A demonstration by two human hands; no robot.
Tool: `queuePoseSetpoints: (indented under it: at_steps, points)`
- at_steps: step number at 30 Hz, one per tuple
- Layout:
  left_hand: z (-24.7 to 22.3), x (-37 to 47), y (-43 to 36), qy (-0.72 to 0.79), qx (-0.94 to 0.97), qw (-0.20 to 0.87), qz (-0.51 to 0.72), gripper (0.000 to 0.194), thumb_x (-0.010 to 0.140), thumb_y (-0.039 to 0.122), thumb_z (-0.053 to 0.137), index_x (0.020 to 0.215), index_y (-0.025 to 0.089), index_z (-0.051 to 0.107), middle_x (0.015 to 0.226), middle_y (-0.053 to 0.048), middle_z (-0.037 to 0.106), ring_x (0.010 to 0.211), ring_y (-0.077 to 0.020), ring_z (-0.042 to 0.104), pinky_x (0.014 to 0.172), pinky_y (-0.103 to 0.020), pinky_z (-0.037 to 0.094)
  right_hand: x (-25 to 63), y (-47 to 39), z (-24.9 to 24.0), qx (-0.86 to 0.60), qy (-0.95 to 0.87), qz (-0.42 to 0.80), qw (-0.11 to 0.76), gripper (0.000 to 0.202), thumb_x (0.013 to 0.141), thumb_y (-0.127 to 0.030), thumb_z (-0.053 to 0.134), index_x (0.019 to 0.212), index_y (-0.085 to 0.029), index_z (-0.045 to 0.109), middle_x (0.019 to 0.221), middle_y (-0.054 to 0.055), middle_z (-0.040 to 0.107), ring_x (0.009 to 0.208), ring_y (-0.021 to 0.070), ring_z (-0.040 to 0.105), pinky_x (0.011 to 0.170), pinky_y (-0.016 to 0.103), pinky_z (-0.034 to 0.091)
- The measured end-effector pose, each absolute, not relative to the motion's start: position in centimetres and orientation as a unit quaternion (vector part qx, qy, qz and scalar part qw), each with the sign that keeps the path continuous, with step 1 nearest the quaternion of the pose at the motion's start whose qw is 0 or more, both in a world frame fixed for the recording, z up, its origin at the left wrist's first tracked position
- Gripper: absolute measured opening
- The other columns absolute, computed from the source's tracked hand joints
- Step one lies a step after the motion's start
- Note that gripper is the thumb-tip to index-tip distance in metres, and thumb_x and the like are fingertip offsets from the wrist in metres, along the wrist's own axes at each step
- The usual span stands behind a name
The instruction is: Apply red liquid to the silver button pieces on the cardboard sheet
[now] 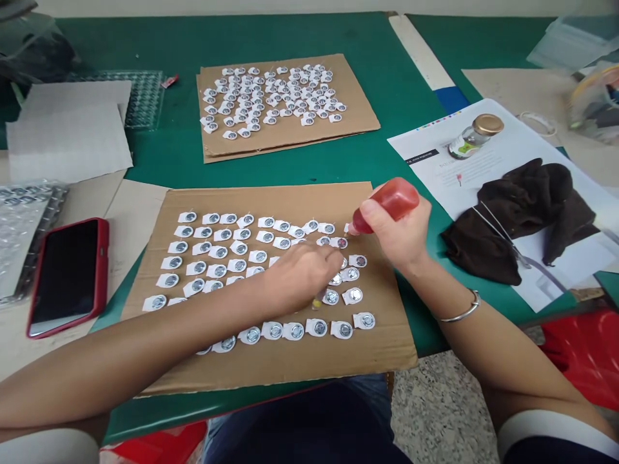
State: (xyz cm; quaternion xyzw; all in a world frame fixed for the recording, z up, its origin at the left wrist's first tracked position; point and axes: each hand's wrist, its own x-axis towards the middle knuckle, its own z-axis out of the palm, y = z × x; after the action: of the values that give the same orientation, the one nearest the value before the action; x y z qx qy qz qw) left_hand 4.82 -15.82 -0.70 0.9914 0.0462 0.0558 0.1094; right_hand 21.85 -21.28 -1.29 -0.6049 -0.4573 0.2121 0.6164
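Observation:
A red squeeze bottle (pixel 394 201) is gripped in my right hand (pixel 403 235), tilted so that its nozzle points down and left at the small white tags. My left hand (pixel 307 274) is curled over the middle of the cardboard sheet (pixel 290 367), its fingertips turned away from view. A small yellow-tipped item (pixel 316 303) shows just beneath it; what the fingers hold is hidden. Rows of white tags with silvery round centres, such as this tag (pixel 342 330), lie on the cardboard. One tag near the nozzle (pixel 341 243) has a reddish centre.
Farther back, stacked cardboard (pixel 355 96) carries many similar tags. A red-cased phone (pixel 68 277) lies at left near white boards (pixel 68 142). At right, a gold-lidded jar (pixel 476 136), dark cloth (pixel 532 206) and tweezers (pixel 503 235) rest on a printed sheet (pixel 420 138).

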Motion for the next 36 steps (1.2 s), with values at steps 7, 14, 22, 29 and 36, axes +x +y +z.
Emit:
queuePoseSetpoints:
  at_steps: [7,14,22,29,36]
  points:
    - [-0.8,5.2,-17.4,-0.005,0.994,-0.033,0.100,0.022,0.074,-0.004,0.039,0.078,0.007,0.057,0.069,-0.014,0.063,0.059,-0.0213,0.060,0.054,-0.033,0.049,21.7,-21.2,-2.3,-0.668,-0.509,0.138,0.525,0.031,0.068,-0.047,0.069,0.069,-0.020,0.054,0.066,0.002,0.060,0.062,0.0152,0.057,0.062,0.033,0.051]
    - [-1.4,5.1,-17.9,-0.021,0.981,-0.108,0.161,0.023,0.078,-0.003,0.039,0.073,0.007,0.059,0.068,-0.015,0.066,0.056,-0.0197,0.060,0.051,-0.031,0.047,21.6,-21.1,-2.3,-0.679,-0.523,0.123,0.500,0.032,0.069,-0.048,0.067,0.069,-0.019,0.055,0.069,0.003,0.062,0.064,0.0159,0.057,0.067,0.036,0.049]
    - [-1.5,4.9,-17.9,-0.018,0.978,-0.121,0.170,0.023,0.078,-0.003,0.039,0.074,0.008,0.060,0.072,-0.016,0.067,0.058,-0.0200,0.062,0.054,-0.032,0.049,21.6,-21.1,-2.3,-0.680,-0.536,0.099,0.491,0.032,0.071,-0.050,0.065,0.067,-0.020,0.055,0.065,0.003,0.063,0.063,0.0168,0.056,0.068,0.037,0.047]
    - [-1.7,4.9,-17.9,-0.018,0.980,-0.105,0.167,0.023,0.079,-0.003,0.039,0.074,0.007,0.059,0.072,-0.016,0.066,0.060,-0.0203,0.062,0.054,-0.032,0.050,21.6,-21.0,-2.3,-0.679,-0.533,0.104,0.495,0.032,0.071,-0.050,0.064,0.067,-0.020,0.056,0.065,0.003,0.062,0.064,0.0165,0.057,0.068,0.036,0.049]
    - [-1.6,4.9,-17.9,-0.016,0.978,-0.111,0.178,0.025,0.078,-0.004,0.038,0.074,0.007,0.060,0.071,-0.016,0.066,0.058,-0.0210,0.062,0.054,-0.033,0.050,21.6,-21.0,-2.3,-0.677,-0.532,0.116,0.495,0.030,0.073,-0.047,0.064,0.065,-0.020,0.055,0.067,0.004,0.063,0.066,0.0171,0.058,0.070,0.037,0.049]
